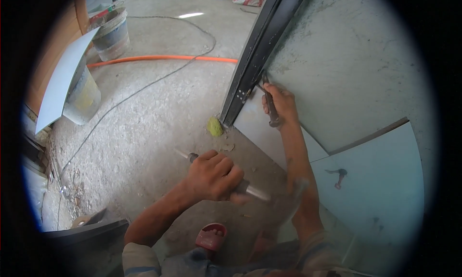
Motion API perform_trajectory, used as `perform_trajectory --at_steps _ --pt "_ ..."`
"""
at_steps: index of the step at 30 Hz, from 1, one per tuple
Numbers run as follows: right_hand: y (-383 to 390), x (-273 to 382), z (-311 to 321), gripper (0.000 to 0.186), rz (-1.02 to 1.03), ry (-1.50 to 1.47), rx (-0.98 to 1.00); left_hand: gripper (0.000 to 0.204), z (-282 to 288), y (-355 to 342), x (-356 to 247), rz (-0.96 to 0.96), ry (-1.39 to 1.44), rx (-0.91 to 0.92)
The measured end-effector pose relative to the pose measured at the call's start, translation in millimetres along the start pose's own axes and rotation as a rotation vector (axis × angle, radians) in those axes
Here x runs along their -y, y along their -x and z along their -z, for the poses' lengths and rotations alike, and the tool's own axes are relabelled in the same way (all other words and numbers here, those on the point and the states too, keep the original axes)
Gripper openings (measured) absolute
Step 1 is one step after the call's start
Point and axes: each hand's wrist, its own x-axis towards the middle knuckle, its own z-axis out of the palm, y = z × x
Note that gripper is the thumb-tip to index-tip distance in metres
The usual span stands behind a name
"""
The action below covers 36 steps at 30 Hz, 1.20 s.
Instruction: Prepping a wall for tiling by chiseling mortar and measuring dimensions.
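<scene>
My left hand point(216, 176) is closed round the handle of a hammer point(257, 192). A pale narrow end of it sticks out left of the fist, and the head, to the right, is smeared by motion. Farther off, my right hand point(281, 103) grips a pair of pliers point(273, 111) with dark handles. Their jaws are up against the lower part of a dark metal frame point(255, 51), and what they bite on is too small to make out. A pale tile strip point(260, 132) lies below that hand. Near the frame's foot sits a yellow-green sponge point(215, 127).
A large light-blue panel point(380, 166) at the right bears a small red-handled tool point(340, 177). Buckets point(113, 36) and a bent white sheet point(65, 79) stand at the left. An orange hose point(159, 58) and dark cable point(130, 96) cross the rough floor. My red slipper point(211, 238) shows below.
</scene>
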Motion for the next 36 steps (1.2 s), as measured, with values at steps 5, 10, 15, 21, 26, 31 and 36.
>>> perform_trajectory --at_steps 5,10,15,21,26,31,36 --pt "-1.5 5.6 -0.5 0.022 0.023 0.004 0.02 0.047 -27.5 0.3 38.3 0.321 -0.192 0.116" --pt "-1.2 10.4 4.5 0.023 0.098 0.04 0.027 0.049 -10.8 2.5 15.9 0.13 -0.068 -0.017" --pt "24.2 85.7 2.2 0.021 0.244 -0.075 -0.002 0.049 11.3 -2.5 8.4 0.199 -0.055 -0.003" --pt "13.7 117.1 29.8 0.031 0.234 -0.045 0.013 0.05 6.7 12.8 12.1 0.291 -0.031 0.018" --pt "-4.2 133.2 24.1 0.024 0.263 -0.014 0.101 0.051 -2.1 20.4 9.2 0.304 0.012 0.034" --pt "25.3 155.2 4.7 0.02 0.327 0.039 -0.027 0.051 -5.1 31.3 5.8 0.397 0.036 0.045" --pt "40.9 214.0 7.6 0.029 0.555 0.129 -0.045 0.049 -11.4 43.3 -1.4 0.52 0.125 0.002"
